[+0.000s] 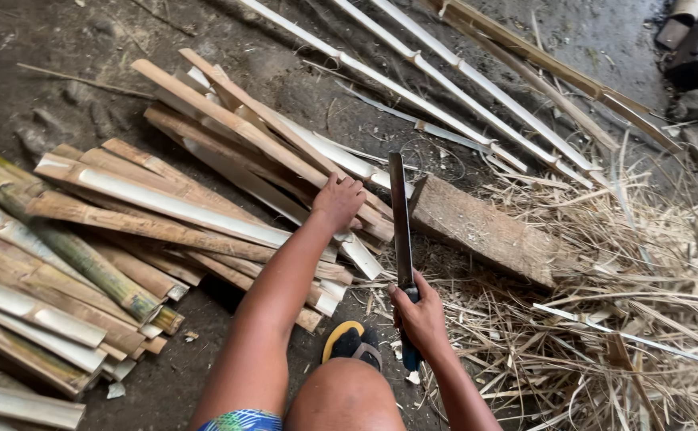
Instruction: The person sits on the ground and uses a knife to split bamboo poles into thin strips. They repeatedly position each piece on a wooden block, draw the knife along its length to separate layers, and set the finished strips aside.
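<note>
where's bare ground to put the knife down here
Bare dirt lies at top left, above the split bamboo pile. Crowded: shavings right of the wooden block, long strips above, left hand on the slats.

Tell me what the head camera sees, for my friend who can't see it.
A person's right hand holds a long knife upright, while the left hand reaches onto a pile of split bamboo. A wooden block and dry shavings lie to the right.
</note>
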